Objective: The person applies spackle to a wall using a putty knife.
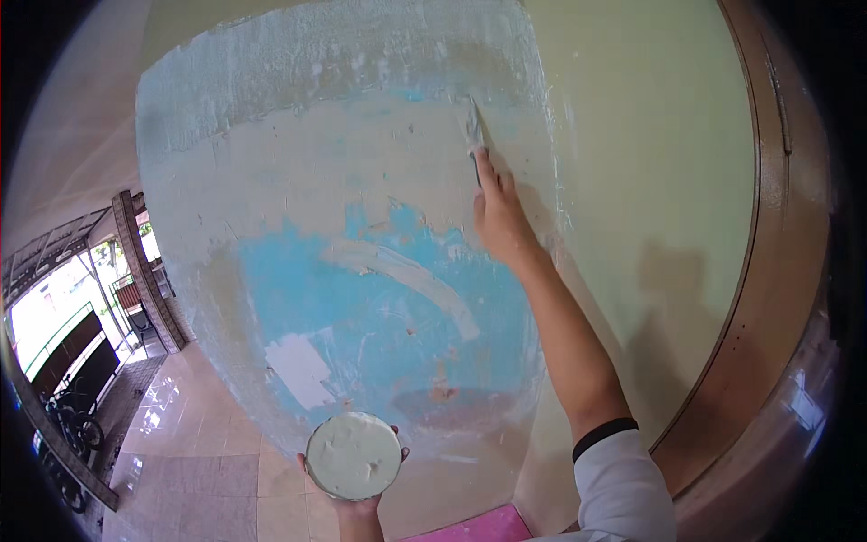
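Note:
My right hand [502,212] is closed round the dark handle of a putty knife [474,131], its blade against the upper part of the wall. Below, my left hand [359,504] grips a round tub of pale putty [352,454] from underneath, fingers wrapped up both sides. The putty's surface shows a few lumps and dents. Pale filler coats much of the wall patch [298,172], while bare blue paint [298,280] shows lower down. A curved streak of putty [424,285] and a whitish block of filler [300,370] lie across the blue.
At right, a plain greenish wall [650,144] meets a brown wooden frame [754,298]. Glossy floor tiles [194,425] spread at lower left, towards a bright opening with a pillar [144,271] and a parked motorcycle [81,425]. Something pink [483,527] lies at the bottom.

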`<control>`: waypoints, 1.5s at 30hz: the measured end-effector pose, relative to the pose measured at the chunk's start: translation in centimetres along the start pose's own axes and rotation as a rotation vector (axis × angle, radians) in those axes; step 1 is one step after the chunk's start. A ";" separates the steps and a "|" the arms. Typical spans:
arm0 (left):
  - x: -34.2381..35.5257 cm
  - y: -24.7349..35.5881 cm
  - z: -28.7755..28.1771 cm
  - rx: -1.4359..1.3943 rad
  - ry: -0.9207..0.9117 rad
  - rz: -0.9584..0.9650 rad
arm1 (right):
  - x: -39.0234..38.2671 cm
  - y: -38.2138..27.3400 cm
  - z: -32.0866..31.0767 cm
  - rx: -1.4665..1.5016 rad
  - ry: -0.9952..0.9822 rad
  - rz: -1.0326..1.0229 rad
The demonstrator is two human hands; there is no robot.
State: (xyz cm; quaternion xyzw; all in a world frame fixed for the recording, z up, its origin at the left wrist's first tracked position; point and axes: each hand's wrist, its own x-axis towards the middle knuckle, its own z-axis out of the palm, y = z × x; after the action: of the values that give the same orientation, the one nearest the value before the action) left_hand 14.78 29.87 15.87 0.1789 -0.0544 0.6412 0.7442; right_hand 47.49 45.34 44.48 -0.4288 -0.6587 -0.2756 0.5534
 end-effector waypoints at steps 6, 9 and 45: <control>-0.2 0.2 -1.0 0.111 0.011 0.039 | -8.0 -0.4 1.4 0.125 -0.080 0.018; -0.2 0.2 -0.8 0.052 0.027 0.031 | -3.0 -1.3 0.3 0.107 0.026 -0.015; -0.3 0.0 -0.8 -0.146 0.069 -0.030 | -1.5 2.1 0.6 -0.015 0.023 -0.049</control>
State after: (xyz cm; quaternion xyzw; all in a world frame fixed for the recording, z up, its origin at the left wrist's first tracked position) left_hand 14.64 29.80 15.05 0.1027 -0.0724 0.6303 0.7661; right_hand 49.09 46.44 42.65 -0.4137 -0.6605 -0.2987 0.5507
